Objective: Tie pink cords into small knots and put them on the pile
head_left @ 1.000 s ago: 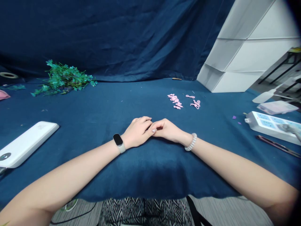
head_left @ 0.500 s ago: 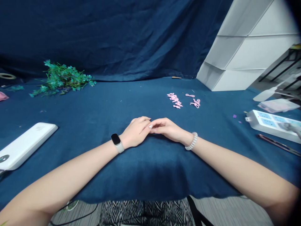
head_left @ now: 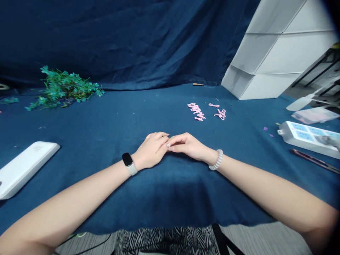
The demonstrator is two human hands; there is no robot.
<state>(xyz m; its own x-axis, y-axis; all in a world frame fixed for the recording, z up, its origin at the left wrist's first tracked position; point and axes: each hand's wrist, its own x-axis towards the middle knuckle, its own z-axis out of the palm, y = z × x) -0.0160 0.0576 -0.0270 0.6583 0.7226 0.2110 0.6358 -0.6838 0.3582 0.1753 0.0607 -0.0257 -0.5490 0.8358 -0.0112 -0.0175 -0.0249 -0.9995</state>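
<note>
Lying beyond the narrowly curled right hand [head_left: 189, 146], pink cords [head_left: 196, 110], flattened left hand [head_left: 151, 150] touching right fingertips

The white power bank [head_left: 28, 168] is cut by the left edge, the power strip [head_left: 310, 138] by the right; the thumbs' contact is unclear.

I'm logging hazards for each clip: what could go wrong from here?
The small pink cord pieces lie loose beyond the right hand, so a careless sweep could scatter or mix them. The blue cloth hangs over the near edge by the lap; a snag there might drag whatever rests on it. The right forearm lies near the slim dark tool, which an outward elbow might knock.
</note>
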